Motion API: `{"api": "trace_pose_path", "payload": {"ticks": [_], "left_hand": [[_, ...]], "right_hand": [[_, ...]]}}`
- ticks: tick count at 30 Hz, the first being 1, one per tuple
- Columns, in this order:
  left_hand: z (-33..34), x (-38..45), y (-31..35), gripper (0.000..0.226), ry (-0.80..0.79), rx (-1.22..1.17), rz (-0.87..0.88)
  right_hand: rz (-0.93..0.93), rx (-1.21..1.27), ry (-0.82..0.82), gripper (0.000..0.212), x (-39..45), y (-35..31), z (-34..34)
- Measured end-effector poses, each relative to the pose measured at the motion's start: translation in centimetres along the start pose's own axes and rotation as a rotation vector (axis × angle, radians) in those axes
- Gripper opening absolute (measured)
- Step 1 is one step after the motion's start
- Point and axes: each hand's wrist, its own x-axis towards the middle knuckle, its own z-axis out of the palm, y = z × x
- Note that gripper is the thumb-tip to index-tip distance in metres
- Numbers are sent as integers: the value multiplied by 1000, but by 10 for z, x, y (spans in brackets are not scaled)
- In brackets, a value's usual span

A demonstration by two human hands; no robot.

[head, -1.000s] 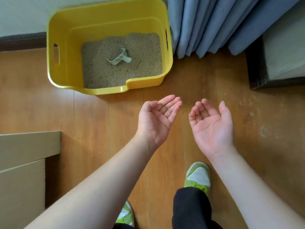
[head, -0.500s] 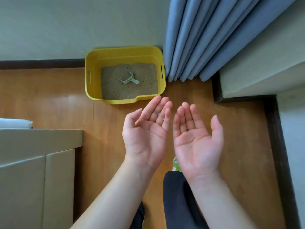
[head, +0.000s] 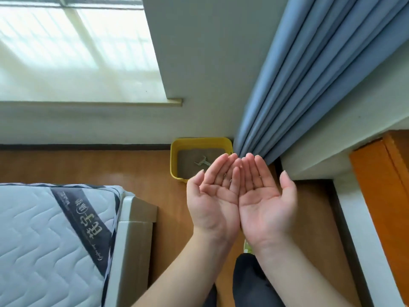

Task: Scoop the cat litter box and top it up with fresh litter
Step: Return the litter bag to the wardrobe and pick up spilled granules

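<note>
A yellow litter box (head: 174, 156) stands on the wooden floor against the wall, far below me, filled with grey-brown litter (head: 188, 165). A pale green scoop (head: 201, 162) lies on the litter. My left hand (head: 212, 196) and my right hand (head: 263, 193) are held palm up, side by side and touching, high above the floor in front of the box. Both are empty with fingers straight. The fingertips hide the box's right front corner.
A bed with a quilted white mattress (head: 44, 240) and a beige frame (head: 132, 240) fills the lower left. Blue curtains (head: 309, 85) hang just right of the box. An orange wooden panel (head: 385, 196) stands at the right. A bright window (head: 73, 45) is upper left.
The view has risen and pulled back, so the litter box looks much smaller and farther. My two hands came together, palms up, and now touch along their edges.
</note>
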Motion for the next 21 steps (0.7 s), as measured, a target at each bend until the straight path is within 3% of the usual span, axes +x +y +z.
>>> {"api": "trace_pose_path", "payload": {"ticks": [9, 21], "left_hand": [[44, -125, 31, 46, -115, 90, 89], [45, -232, -36, 47, -298, 197, -19]], "right_hand": [[-100, -85, -48, 53, -122, -9, 55], [-280, -3, -114, 60, -224, -67, 5]]}}
